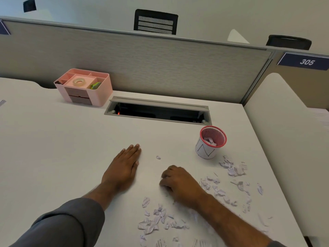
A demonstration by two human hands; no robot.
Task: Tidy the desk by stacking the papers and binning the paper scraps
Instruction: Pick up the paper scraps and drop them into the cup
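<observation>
Several torn white paper scraps (156, 220) lie scattered over the near right part of the white desk (62, 139); more scraps (233, 168) sit near the bin. A small red mesh bin (210, 142) wrapped in a white label stands upright at the right, with scraps inside. One lone scrap (158, 157) lies between my hands. My left hand (124, 168) rests flat on the desk, fingers together, holding nothing. My right hand (179, 184) is curled, fingertips down on the desk among the scraps; whether it holds scraps is hidden. A paper stack (320, 118) shows at the far right edge.
A pink desk organiser (83, 87) with a tape roll stands at the back left. An open cable tray slot (158, 111) cuts the desk behind my hands. A grey partition (142, 65) closes the back; a white divider (277, 122) borders the right side.
</observation>
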